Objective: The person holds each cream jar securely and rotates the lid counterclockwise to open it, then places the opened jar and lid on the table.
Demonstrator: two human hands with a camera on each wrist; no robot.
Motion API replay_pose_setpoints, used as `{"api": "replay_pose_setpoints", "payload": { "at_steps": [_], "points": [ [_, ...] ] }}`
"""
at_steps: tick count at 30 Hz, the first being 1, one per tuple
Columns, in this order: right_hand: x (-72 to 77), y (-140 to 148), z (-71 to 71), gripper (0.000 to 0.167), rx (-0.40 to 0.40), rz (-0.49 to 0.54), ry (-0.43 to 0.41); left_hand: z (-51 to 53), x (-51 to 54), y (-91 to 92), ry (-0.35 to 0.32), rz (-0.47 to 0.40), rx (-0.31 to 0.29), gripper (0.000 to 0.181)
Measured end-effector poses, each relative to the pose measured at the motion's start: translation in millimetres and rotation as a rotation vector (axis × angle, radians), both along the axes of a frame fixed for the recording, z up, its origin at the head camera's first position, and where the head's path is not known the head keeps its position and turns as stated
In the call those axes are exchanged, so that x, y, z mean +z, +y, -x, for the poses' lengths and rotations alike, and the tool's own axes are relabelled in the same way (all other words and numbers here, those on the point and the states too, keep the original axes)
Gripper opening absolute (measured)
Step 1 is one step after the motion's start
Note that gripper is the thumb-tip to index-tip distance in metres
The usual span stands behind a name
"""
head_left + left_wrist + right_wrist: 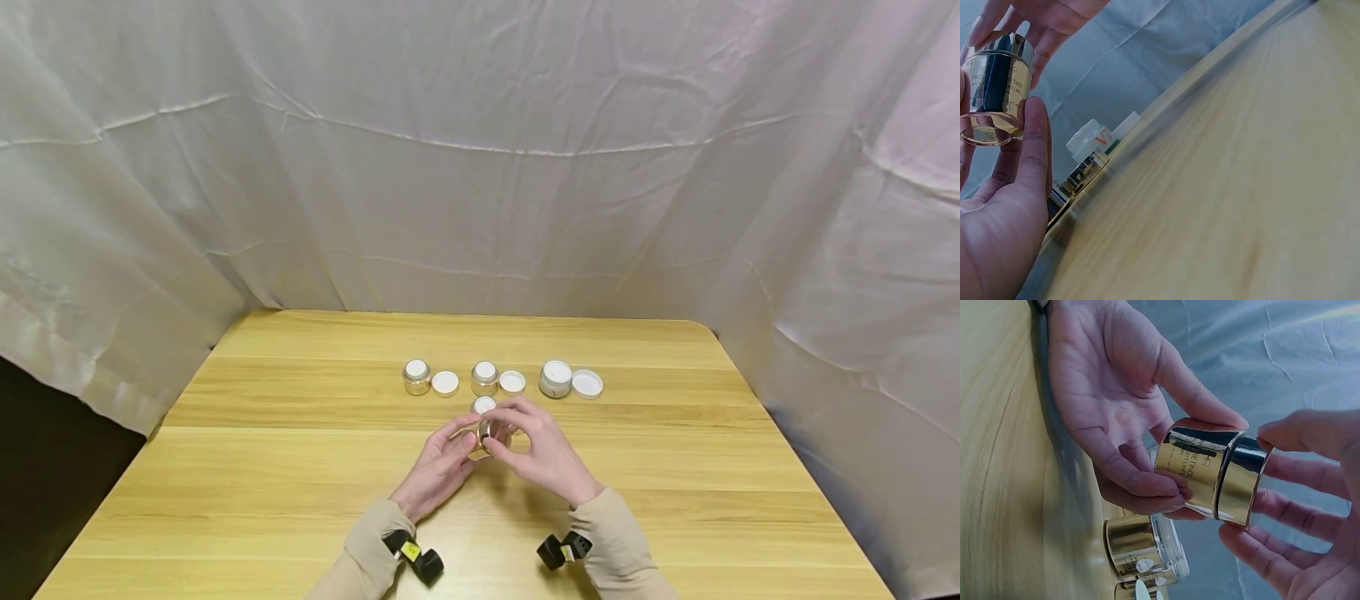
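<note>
A shiny gold cosmetic jar (1196,456) with dark lettering is held above the table between both hands. My left hand (435,477) grips its body, thumb on one side and fingers on the other. With thumb and fingertips, my right hand (547,454) holds the gold lid (1244,484) at the jar's other end. Lid and body sit together in line, with a thin seam between them. Just beyond the hands stands another jar with a white top (483,405), partly hidden by them.
Farther back on the wooden table (300,467) stand a left jar (417,377), a middle jar (484,378) and a larger whitish jar (556,379). Beside each lies a white round lid (445,383). A pale curtain (480,208) hangs behind the table and along its sides.
</note>
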State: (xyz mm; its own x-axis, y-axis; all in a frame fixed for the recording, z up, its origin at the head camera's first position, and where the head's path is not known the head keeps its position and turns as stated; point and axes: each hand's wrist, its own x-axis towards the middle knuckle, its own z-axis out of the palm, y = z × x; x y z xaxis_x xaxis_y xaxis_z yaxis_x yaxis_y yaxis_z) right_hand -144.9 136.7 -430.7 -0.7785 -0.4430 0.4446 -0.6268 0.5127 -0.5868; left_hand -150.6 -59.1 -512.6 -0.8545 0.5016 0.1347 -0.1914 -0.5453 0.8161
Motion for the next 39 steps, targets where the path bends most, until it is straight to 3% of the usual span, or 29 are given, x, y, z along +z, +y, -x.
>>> {"api": "replay_pose_setpoints", "payload": {
  "at_steps": [4,14,20,28,34,39],
  "points": [
    [0.4,0.3,-1.0,0.035,0.015,0.0,-0.015,-0.1,-0.2,-0.3,-0.008,0.002,0.003,0.025],
    [-1.1,-1.6,-0.1,0.037,-0.044,0.026,-0.05,0.7,-1.0,0.0,0.022,-0.027,-0.014,0.026],
    [0.3,-0.9,-0.2,0.03,-0.024,0.015,-0.042,0.3,-0.1,0.2,0.021,-0.032,-0.014,0.026],
    [1.3,0.4,-1.5,0.036,0.022,0.001,-0.026,-0.6,0.6,-0.1,-0.007,-0.014,0.005,0.025],
    [0.5,-2.4,-2.5,0.042,-0.047,-0.018,-0.041,0.0,-0.1,0.3,-0.009,-0.002,0.008,0.024],
    [-0.7,-2.5,-0.9,0.035,-0.054,-0.023,-0.025,0.0,-0.4,0.2,0.0,-0.011,0.002,0.024]
  ]
}}
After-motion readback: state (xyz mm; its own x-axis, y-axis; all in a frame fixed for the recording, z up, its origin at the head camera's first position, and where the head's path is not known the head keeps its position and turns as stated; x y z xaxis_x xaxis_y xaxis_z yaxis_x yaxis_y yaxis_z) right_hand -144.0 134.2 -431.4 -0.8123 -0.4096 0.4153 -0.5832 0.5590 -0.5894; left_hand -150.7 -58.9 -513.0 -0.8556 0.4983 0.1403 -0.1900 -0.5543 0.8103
